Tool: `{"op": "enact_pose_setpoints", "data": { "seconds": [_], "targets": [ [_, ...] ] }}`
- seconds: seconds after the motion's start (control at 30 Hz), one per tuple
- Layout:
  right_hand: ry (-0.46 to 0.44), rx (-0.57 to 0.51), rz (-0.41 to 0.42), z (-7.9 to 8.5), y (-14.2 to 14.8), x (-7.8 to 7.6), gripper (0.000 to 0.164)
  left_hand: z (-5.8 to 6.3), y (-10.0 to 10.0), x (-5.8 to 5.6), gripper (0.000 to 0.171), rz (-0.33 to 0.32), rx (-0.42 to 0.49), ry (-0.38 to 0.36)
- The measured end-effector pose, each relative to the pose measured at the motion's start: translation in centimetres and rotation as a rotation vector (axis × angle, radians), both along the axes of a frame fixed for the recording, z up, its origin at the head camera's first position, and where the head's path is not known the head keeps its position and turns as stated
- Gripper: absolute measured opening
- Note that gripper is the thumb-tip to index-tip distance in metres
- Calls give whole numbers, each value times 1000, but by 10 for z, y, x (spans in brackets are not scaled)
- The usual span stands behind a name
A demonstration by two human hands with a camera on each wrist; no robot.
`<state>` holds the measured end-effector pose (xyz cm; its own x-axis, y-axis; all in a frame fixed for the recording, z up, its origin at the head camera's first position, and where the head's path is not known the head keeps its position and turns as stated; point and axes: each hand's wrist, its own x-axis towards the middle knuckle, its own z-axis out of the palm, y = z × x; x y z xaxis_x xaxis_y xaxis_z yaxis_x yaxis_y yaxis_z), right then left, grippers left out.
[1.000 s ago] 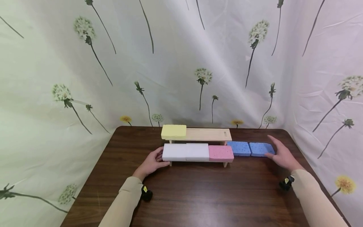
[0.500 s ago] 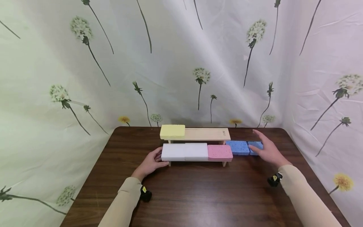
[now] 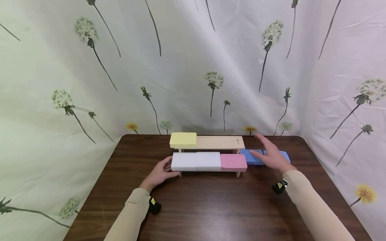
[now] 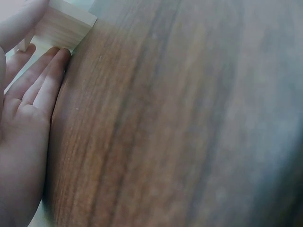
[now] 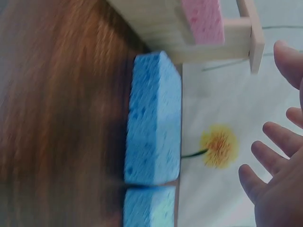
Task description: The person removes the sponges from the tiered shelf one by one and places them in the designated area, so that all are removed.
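One bare right hand [image 3: 272,155] has shifted leftward across two blue sponges [image 5: 147,118], carrying nothing.

Its grip is wide open, fingers spread, apart from the sponges, which lie end to end on the worktop [image 3: 211,207], just right of the front wooden stand [image 4: 68,21]; they seem yet to be lifted. At the stand's left end, the left hand [image 3: 159,172] has a loose grip, fingers nearly straight; firm contact is unclear.
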<state>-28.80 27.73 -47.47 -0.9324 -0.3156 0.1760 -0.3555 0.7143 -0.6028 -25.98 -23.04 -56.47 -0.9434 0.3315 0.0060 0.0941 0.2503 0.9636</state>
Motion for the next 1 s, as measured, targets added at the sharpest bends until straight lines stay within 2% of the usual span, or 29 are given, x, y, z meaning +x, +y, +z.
{"op": "enact_pose_setpoints", "data": {
  "seconds": [0.3,0.57,0.83,1.0],
  "targets": [
    [59,42,62,16,-38,-9,86,-1,0,0,80,-19,40,26],
    [75,20,135,28,-72,-11,83,3,0,2,82,-19,36,26],
    [43,-24,167,31,-95,-10,83,1,1,1,80,-15,24,20],
    [68,-22,197,27,-109,-11,80,0,1,2,79,-4,8,13]
  ]
}}
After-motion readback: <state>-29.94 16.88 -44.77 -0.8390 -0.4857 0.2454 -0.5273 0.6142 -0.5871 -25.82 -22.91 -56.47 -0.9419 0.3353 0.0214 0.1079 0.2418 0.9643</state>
